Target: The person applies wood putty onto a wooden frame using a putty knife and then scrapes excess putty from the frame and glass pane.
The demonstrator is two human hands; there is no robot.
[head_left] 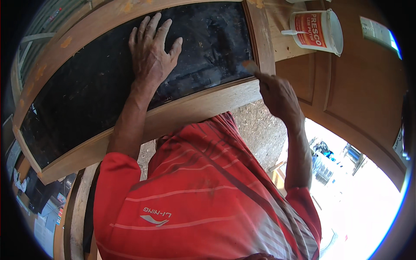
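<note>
A wooden frame (203, 96) holding a dark, scuffed black panel (86, 93) lies in front of me. My left hand (152, 53) rests on the panel with its fingers spread, near the far edge. At the panel's right end, my right hand (277, 96) is wrapped around the handle of what looks like a putty knife (251, 67). Orange-brown filler shows on its blade, which is close to the frame's inner right corner; whether it touches the wood I cannot tell. Orange filler patches (66, 42) dot the frame's far and left rails.
A white bucket (336, 32) with a red label stands on a pale board (281, 43) at the upper right. Brown panelled wood (364, 82), like a door, fills the right side. Various items clutter the lower left, and bright ground with blurred objects shows lower right.
</note>
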